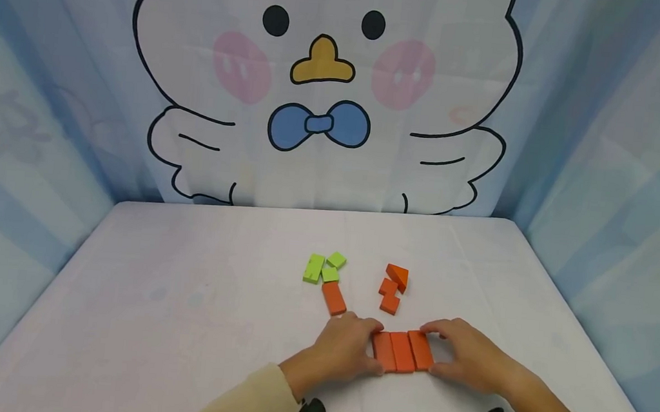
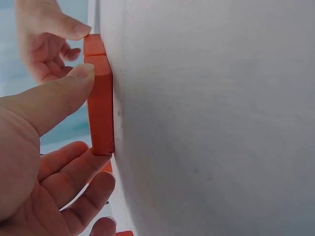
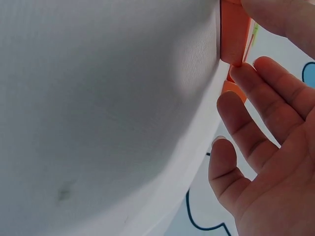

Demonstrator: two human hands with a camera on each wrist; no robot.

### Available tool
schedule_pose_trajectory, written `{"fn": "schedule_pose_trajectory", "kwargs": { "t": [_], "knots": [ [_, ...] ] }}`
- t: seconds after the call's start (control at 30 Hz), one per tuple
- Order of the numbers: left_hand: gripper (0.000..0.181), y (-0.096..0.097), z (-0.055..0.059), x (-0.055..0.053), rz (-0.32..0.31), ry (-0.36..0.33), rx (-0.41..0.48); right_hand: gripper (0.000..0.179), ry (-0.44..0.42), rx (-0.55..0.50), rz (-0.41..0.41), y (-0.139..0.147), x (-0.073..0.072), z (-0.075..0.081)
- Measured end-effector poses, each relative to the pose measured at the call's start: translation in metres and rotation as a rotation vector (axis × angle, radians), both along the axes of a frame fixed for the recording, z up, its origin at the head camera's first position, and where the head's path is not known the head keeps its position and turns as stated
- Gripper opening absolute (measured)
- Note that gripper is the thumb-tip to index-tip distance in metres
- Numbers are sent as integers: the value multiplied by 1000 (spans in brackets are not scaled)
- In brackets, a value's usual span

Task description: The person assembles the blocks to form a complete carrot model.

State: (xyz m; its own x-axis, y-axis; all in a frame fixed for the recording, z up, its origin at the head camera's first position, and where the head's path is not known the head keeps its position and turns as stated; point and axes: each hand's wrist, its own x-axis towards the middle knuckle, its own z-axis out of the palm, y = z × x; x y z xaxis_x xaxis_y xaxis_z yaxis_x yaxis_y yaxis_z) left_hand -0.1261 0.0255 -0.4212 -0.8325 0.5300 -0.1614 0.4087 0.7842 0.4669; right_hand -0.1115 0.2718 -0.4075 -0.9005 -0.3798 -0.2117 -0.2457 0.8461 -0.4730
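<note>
Three flat orange rectangular blocks lie side by side on the white table, touching in a row: a left block (image 1: 384, 352), a middle block (image 1: 402, 352) and a right block (image 1: 421, 351). My left hand (image 1: 345, 346) pinches the left block by its two short ends, thumb at the near end and a finger at the far one, as the left wrist view of that orange block (image 2: 102, 108) shows. At the other side of the row, my right hand (image 1: 472, 359) holds the right block (image 3: 234, 32) likewise between thumb and finger; its remaining fingers spread loosely.
Just beyond my left hand lies another orange rectangular block (image 1: 334, 298), near several green blocks (image 1: 313, 269). Further right sit an orange triangular block (image 1: 397, 275) and two small orange blocks, one of them a cube-like block (image 1: 389, 304). A cartoon-printed curtain (image 1: 315, 172) stands behind the table (image 1: 183, 298).
</note>
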Motion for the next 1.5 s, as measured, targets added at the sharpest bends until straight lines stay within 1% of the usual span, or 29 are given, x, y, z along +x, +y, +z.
{"fn": "schedule_pose_trajectory", "kwargs": {
  "t": [0.2, 0.4, 0.57, 0.8, 1.07, 1.3, 1.5],
  "knots": [
    [61, 6, 0, 0, -14, 13, -6, 55, 19, 5, 7, 4, 2, 0],
    [62, 11, -1, 0, -7, 9, -18, 58, 32, 2, 11, 7, 4, 0],
    [62, 11, 0, 0, -1, 14, -22, 66, 52, -6, -1, 4, 4, -2],
    [62, 11, -1, -1, -2, 17, -16, 64, 77, -1, 6, 0, 5, -2],
    [61, 14, -1, 0, -1, 6, -16, 63, 62, -9, -6, 1, 5, -4],
    [61, 13, -2, 0, -15, 25, -11, 62, 67, -9, -13, 0, 6, -5],
    [62, 12, -3, 0, -8, 27, -14, 61, 67, -7, -21, -1, 6, -6]
  ]
}}
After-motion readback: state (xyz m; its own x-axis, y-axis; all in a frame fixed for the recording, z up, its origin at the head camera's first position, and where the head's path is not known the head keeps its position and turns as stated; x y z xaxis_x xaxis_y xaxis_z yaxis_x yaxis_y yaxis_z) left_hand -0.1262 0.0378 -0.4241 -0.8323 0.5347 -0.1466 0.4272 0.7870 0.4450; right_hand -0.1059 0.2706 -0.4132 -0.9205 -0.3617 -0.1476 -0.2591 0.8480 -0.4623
